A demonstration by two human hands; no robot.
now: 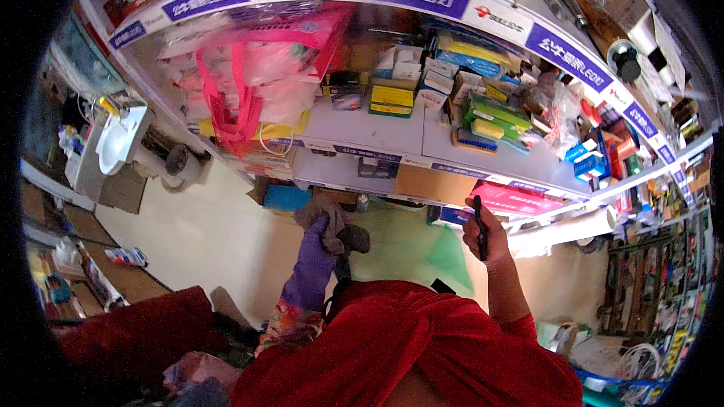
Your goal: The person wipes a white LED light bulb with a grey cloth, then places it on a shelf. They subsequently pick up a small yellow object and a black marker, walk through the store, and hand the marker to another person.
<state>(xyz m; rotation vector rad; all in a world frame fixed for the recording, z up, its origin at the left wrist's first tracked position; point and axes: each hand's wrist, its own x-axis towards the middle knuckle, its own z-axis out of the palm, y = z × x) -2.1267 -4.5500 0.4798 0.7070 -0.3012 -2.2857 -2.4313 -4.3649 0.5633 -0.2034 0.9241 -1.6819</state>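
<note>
My left hand [318, 237], in a purple glove with a flowered sleeve behind it, grips a crumpled grey-brown cloth [335, 225]. The cloth hangs before the lowest part of a white shelf unit [362, 127]. My right hand [491, 240] is bare and shut around a thin black object [480, 226], seen edge-on, perhaps a phone. It is held upright near a bright pink box [517, 199] on the lower shelf. A brown cardboard panel [432, 183] stands left of that box.
The middle shelf bears a pink bag [246, 96], a yellow-green box [391, 100], a green box [495, 113] and a scrubbing brush [474, 141]. Right of my hand lies a white roll or tube [582, 225]. A white washbasin [116, 138] stands at the left; stocked racks line the right.
</note>
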